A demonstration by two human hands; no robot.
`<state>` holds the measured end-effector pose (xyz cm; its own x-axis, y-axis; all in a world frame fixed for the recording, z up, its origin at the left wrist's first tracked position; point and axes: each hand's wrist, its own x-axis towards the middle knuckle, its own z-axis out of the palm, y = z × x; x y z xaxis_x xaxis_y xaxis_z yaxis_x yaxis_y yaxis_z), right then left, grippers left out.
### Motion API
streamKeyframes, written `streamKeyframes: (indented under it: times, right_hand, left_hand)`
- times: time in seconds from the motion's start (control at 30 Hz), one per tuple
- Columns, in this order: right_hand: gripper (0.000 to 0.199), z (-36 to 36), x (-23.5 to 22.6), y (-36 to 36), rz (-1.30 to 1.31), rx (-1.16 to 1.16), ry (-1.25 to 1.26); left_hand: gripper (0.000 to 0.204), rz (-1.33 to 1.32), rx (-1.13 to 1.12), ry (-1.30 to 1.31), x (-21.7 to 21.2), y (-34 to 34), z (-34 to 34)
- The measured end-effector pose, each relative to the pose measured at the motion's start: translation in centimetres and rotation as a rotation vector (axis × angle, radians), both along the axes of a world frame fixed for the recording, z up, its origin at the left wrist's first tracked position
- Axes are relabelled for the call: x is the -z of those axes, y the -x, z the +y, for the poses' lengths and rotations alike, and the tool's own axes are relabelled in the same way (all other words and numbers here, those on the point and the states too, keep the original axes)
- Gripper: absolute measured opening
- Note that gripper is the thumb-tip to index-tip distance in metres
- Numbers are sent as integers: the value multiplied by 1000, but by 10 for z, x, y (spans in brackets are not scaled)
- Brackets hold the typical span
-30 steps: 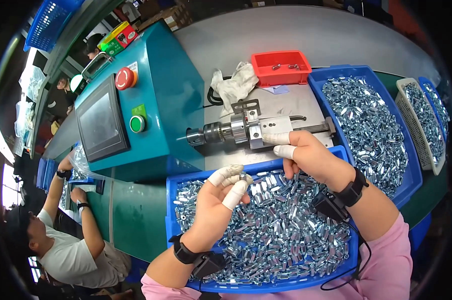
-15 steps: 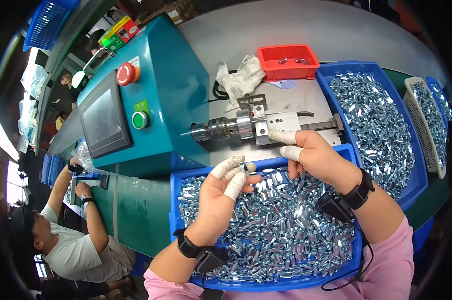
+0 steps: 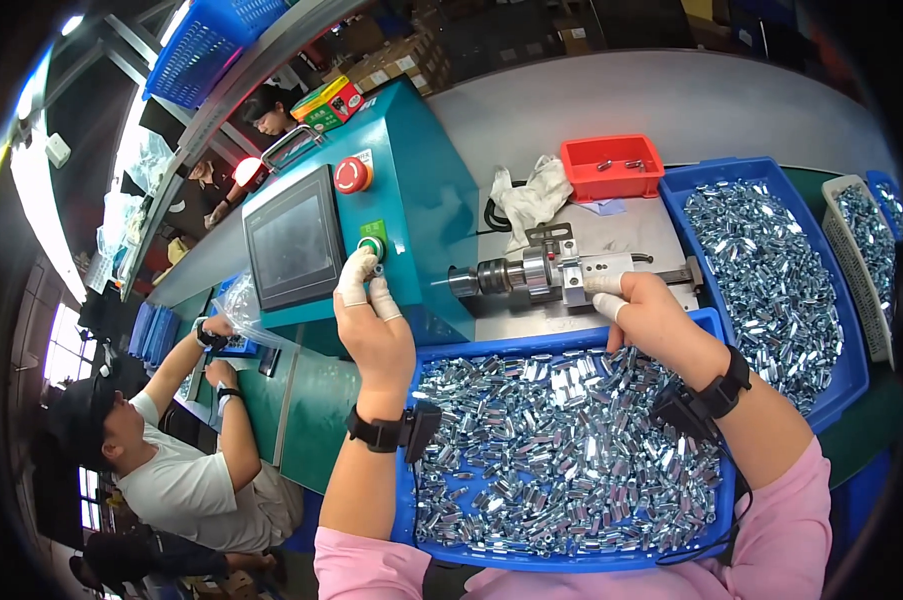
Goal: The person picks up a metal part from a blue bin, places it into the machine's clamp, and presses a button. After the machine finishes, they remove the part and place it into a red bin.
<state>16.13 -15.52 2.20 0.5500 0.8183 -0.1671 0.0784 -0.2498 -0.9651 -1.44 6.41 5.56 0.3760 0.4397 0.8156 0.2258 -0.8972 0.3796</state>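
My left hand, with white finger covers, is raised at the front of the teal machine. Its index fingertip presses against the green button, and a small shiny metal hex piece sticks out between its fingers. My right hand, also in finger covers, is at the metal clamping block in front of the chuck. Its covered thumb and index finger are closed together at the block's near right side; what they grip is hidden. Below both hands lies a blue tray heaped with metal hex pieces.
A second blue tray of metal pieces stands at the right, beside a pale basket. Behind the fixture are a red bin and a white rag. A screen and red stop button face me. A co-worker sits at left.
My left hand has moved from above the near tray up and left to the green button, carrying a metal piece. My right hand stays at the clamping block. The view has shifted left.
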Motion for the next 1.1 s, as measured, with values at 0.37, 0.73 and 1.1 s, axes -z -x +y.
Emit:
streamKeyframes:
  times: [0.37, 0.73, 1.1]
  right_hand:
    - [38, 17, -17, -31, -317, 35, 233]
    - [24, 76, -50, -39, -816, -57, 571]
    - [34, 74, -24, -58, -1458, 330, 217]
  left_hand:
    - [23, -277, 125, -73, 13, -7, 4]
    - [20, -339, 171, -47, 13, 6, 9]
    - [18, -341, 207, 49, 15, 10, 7]
